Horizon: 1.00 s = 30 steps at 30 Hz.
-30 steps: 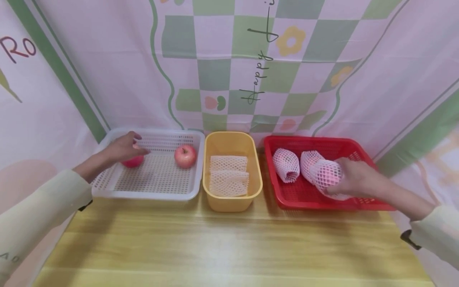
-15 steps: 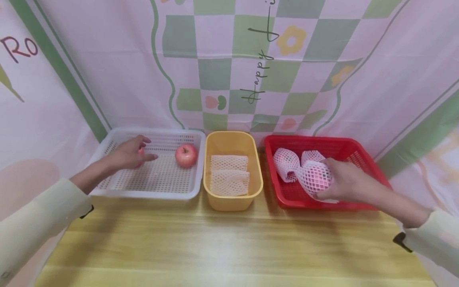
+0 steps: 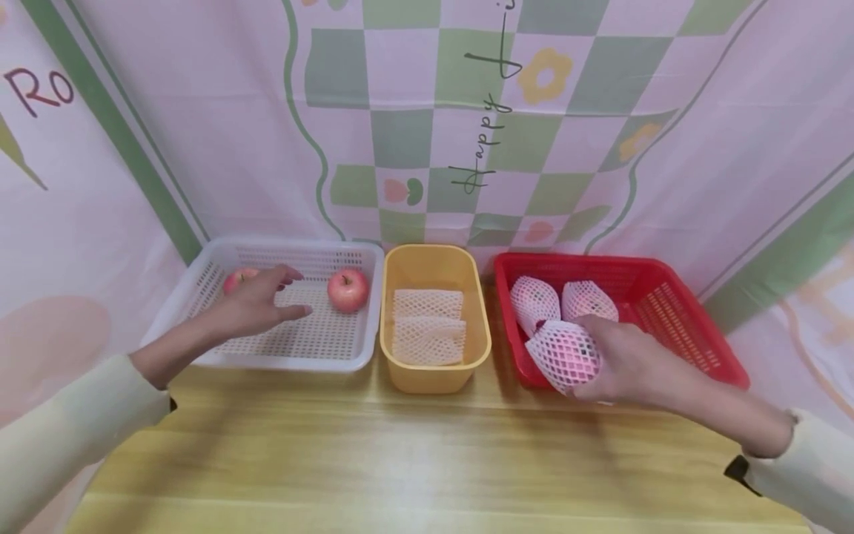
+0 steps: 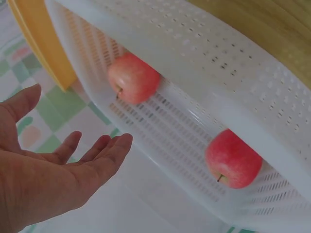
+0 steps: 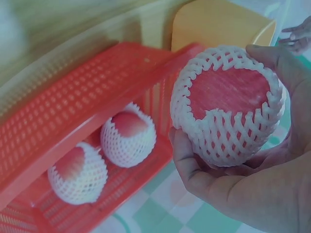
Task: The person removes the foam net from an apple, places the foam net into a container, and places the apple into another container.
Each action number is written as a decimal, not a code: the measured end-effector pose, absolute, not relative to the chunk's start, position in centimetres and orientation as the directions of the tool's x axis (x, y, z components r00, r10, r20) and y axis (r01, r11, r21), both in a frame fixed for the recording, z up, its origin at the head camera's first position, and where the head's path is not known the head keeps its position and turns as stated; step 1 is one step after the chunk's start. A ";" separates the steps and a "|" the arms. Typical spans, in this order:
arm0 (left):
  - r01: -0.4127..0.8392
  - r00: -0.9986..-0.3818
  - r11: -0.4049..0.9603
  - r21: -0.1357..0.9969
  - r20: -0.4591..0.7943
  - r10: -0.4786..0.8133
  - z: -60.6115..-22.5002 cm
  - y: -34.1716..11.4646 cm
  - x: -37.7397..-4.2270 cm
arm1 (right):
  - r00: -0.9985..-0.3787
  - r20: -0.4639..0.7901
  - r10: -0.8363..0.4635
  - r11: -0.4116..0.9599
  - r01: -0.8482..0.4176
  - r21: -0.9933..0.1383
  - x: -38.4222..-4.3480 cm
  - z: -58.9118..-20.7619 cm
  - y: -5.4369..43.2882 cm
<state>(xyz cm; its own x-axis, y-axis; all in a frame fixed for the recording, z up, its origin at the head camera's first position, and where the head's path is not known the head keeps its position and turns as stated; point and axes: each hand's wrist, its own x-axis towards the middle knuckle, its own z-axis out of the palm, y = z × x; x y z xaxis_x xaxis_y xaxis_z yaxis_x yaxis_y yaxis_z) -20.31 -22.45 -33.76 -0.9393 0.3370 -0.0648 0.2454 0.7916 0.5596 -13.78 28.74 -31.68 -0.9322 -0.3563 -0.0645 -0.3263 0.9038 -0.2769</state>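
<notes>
My right hand (image 3: 627, 363) grips an apple in a white foam net (image 5: 228, 107) above the front left part of the red basket (image 3: 720, 363). Red skin shows through the net's open end in the right wrist view. Two more netted apples (image 3: 536, 302) (image 3: 590, 300) lie inside that basket. Over the white basket (image 3: 371, 326), my left hand (image 3: 256, 300) hovers with fingers spread and holds nothing. Two bare apples (image 4: 133, 77) (image 4: 234, 159) lie in the white basket; in the head view the left one (image 3: 239, 279) is partly covered by the hand.
Between the two baskets stands a yellow bin (image 3: 437, 378) with flat white foam nets (image 3: 428, 326) in it. All three containers sit on a wooden table (image 3: 414, 460). A patterned cloth (image 3: 400, 74) hangs behind them.
The netted apple in my right hand has moved left and toward the front of the red basket. My left hand has shifted right, away from the left bare apple, which shows more now.
</notes>
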 end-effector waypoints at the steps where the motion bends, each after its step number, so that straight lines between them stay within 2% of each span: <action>1: 0.249 -0.939 0.789 0.562 -0.060 0.339 -33.7 -22.3 -20.1 | -0.930 -0.057 -0.364 0.899 -0.334 -0.283 -13.6 -31.7 28.6; 6: 0.285 -0.931 0.763 0.580 -0.021 0.364 -33.6 -21.5 -19.2 | -0.918 -0.017 -0.395 0.883 -0.375 -0.284 -12.8 -31.8 27.8; 21: 0.369 -0.891 0.691 0.622 0.024 0.454 -33.8 -19.2 -15.7 | -0.901 -0.008 -0.435 0.855 -0.410 -0.318 -10.4 -32.3 26.0; 30: 0.369 -0.862 0.656 0.658 -0.022 0.506 -34.5 -18.1 -13.8 | -0.864 0.054 -0.501 0.814 -0.491 -0.309 -9.3 -33.5 25.1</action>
